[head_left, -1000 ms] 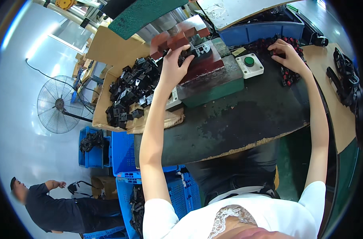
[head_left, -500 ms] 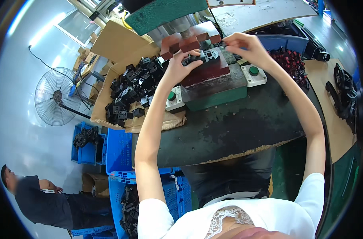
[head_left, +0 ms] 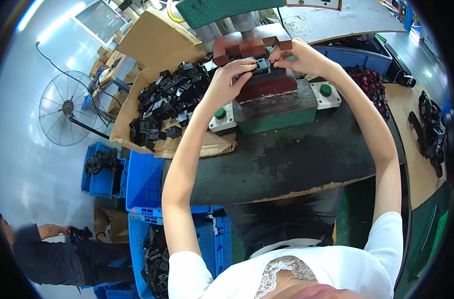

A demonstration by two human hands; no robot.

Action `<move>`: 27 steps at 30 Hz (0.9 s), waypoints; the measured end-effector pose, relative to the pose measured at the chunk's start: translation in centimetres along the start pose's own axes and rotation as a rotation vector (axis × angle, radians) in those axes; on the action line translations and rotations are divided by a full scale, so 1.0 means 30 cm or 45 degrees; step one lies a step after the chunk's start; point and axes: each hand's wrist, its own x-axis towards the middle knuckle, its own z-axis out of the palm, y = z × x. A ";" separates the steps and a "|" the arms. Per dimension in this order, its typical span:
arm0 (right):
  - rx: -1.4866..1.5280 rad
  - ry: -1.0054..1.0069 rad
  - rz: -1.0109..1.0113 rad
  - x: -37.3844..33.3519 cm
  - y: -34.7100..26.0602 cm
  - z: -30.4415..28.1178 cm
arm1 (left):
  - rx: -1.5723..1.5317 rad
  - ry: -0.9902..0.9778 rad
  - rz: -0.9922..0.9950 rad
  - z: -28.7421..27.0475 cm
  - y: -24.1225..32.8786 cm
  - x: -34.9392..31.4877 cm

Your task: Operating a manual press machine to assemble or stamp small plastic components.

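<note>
My left hand grips a black plastic part and keeps it on the dark red lower block of a green press. At the part's right end, the fingers of my right hand are pinched together. Whatever they hold there is too small to make out. Just behind and above both hands hangs the press's red-brown upper block, with notches cut in it.
Green push buttons in white housings flank the press base. A cardboard box of black plastic parts stands left, small red pieces lie right. Blue crates are below left, near a fan. Another person stands far left.
My right hand has moved left and in to the black part's right end. My left hand still grips the part. The other person's hand now has a dark bundle in it.
</note>
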 end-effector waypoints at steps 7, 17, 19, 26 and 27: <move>-0.246 0.062 -0.103 -0.079 -0.017 -0.047 | 0.022 0.138 0.041 0.059 -0.014 -0.009; -0.391 0.040 0.114 -0.423 -0.079 -0.081 | 0.431 0.176 -0.113 -0.007 0.053 -0.404; -0.453 0.057 0.060 -0.421 -0.072 -0.068 | 0.542 0.204 -0.056 -0.009 0.053 -0.423; -0.506 0.005 0.091 -0.380 -0.037 -0.064 | 0.800 0.227 0.027 -0.008 0.058 -0.387; -0.528 -0.015 0.103 -0.375 -0.032 -0.064 | 0.757 0.226 -0.014 -0.009 0.060 -0.378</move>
